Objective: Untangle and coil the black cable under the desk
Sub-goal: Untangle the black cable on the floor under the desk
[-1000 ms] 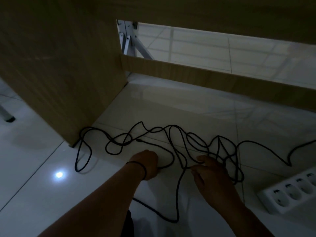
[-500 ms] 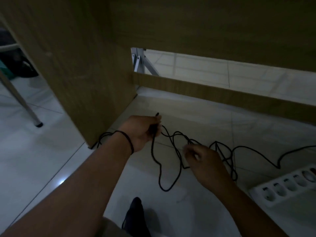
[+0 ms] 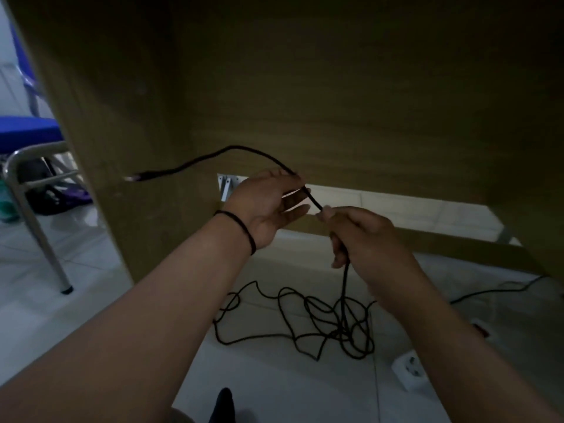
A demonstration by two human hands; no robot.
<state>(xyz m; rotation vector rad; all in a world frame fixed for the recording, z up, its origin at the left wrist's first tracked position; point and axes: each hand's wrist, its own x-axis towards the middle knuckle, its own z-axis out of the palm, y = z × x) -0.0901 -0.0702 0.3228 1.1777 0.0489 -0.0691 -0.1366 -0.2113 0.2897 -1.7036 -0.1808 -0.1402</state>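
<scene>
The black cable lies in a tangled heap of loops on the white tiled floor under the wooden desk. One strand rises from the heap into my right hand, which is closed around it. From there the cable passes over the fingers of my left hand, palm turned up, and arcs out to the left. Its free end with a small plug hangs in the air in front of the desk's side panel. Both hands are raised well above the floor.
A white power strip lies on the floor at the lower right, with a thin cable trailing right. A blue chair with metal legs stands left of the desk's side panel. A low wooden crossbar runs behind my hands.
Both hands have lifted off the floor with the cable. The free end now hangs out to the left, and the floor tangle has drawn together beneath my right hand. The view has tilted up.
</scene>
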